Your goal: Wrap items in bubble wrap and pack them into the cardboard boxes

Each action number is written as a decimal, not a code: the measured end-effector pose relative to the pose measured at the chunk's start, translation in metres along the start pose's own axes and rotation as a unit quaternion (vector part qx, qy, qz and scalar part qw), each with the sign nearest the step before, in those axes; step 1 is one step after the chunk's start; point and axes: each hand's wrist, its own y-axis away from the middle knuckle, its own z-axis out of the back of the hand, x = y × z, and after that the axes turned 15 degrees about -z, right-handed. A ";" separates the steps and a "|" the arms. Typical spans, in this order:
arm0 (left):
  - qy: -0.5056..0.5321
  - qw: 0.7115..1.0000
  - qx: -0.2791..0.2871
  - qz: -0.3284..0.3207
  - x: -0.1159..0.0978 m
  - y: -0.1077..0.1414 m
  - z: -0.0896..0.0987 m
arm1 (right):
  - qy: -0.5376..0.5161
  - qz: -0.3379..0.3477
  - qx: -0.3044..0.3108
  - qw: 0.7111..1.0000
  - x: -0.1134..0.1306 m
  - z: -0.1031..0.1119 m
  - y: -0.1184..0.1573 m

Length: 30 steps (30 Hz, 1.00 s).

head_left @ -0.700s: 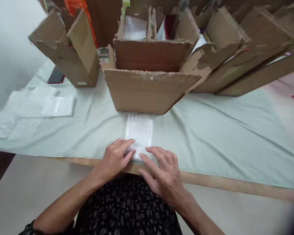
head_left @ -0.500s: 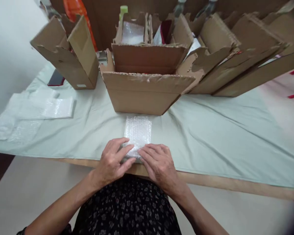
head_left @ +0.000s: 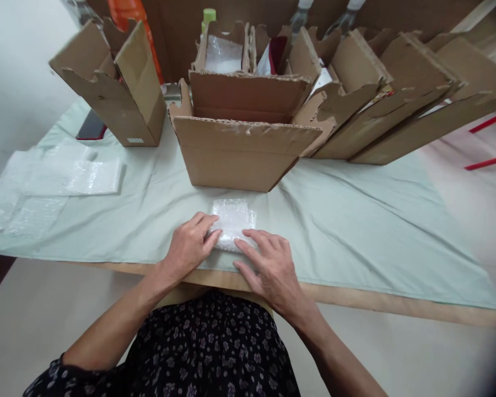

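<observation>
Left hand [head_left: 190, 245] flat, fingers spread, pressing near-left edge of bubble-wrap packet [head_left: 232, 220]; no closed grip. Right hand [head_left: 268, 264] likewise flat, fingertips on near-right edge. Packet on worktop [head_left: 355, 220], directly ahead of both hands, just short of open cardboard box [head_left: 240, 151]. Long axis roughly crosswise. Both hands equally near. Loose bubble-wrap sheets [head_left: 66, 182] well left of packet.

A wooden bench [head_left: 355, 300] under pale green cloth [head_left: 355, 220] carries a small bubble-wrap packet [head_left: 232, 219] at the fingers [head_left: 209, 234], brown cardboard boxes [head_left: 240, 151] beyond them, flat bubble-wrap sheets [head_left: 66, 179] far left.
</observation>
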 end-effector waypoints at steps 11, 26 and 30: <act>0.476 0.791 -0.197 0.331 -0.051 0.024 -0.010 | -0.265 -0.170 0.091 0.945 0.003 -0.001 -0.010; 0.310 0.938 0.053 0.144 -0.069 0.013 -0.008 | -0.314 -0.188 0.261 0.893 -0.015 0.045 -0.028; 0.215 0.972 0.090 -0.021 -0.058 -0.003 0.004 | -0.268 -0.130 0.217 0.930 -0.007 0.063 -0.038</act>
